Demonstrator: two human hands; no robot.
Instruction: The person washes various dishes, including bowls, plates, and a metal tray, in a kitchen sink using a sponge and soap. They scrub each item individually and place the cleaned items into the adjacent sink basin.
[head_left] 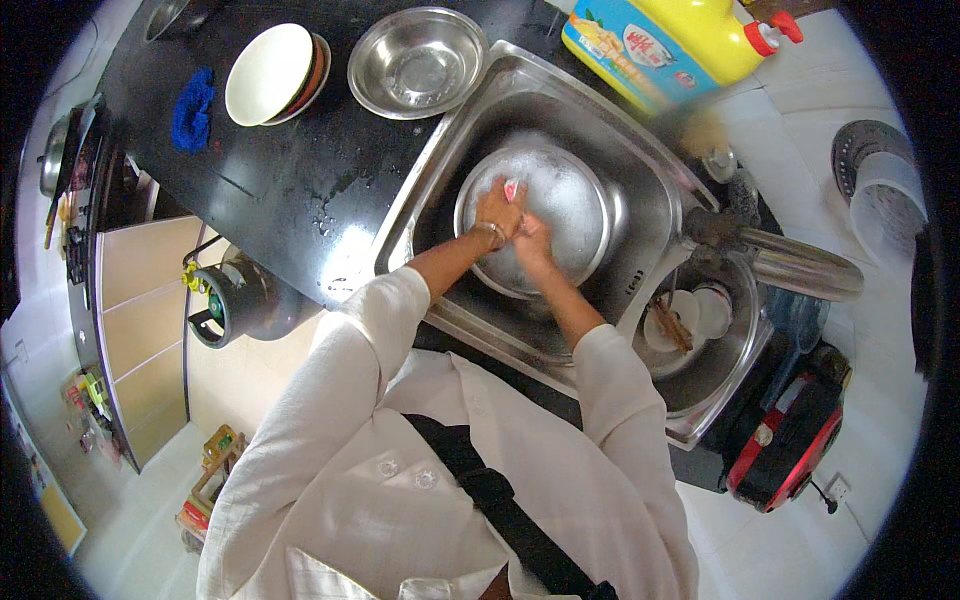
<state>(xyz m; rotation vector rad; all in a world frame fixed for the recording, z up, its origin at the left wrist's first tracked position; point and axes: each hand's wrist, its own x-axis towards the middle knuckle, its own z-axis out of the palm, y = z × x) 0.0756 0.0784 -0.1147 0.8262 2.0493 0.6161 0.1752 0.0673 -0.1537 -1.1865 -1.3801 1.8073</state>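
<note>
Both hands are together over a round metal basin that sits in the large sink and has white suds across its bottom. My left hand is closed, and a small pink-and-white thing shows at its fingers; its kind is unclear. Close against it, my right hand is slightly smeared, with its fingertips hidden beside the left hand. Whether the right hand holds anything cannot be seen.
On the black counter stand an empty steel bowl, stacked bowls and a blue cloth. A yellow detergent jug is behind the sink. The faucet reaches over the right side, near a smaller sink bowl with dishes.
</note>
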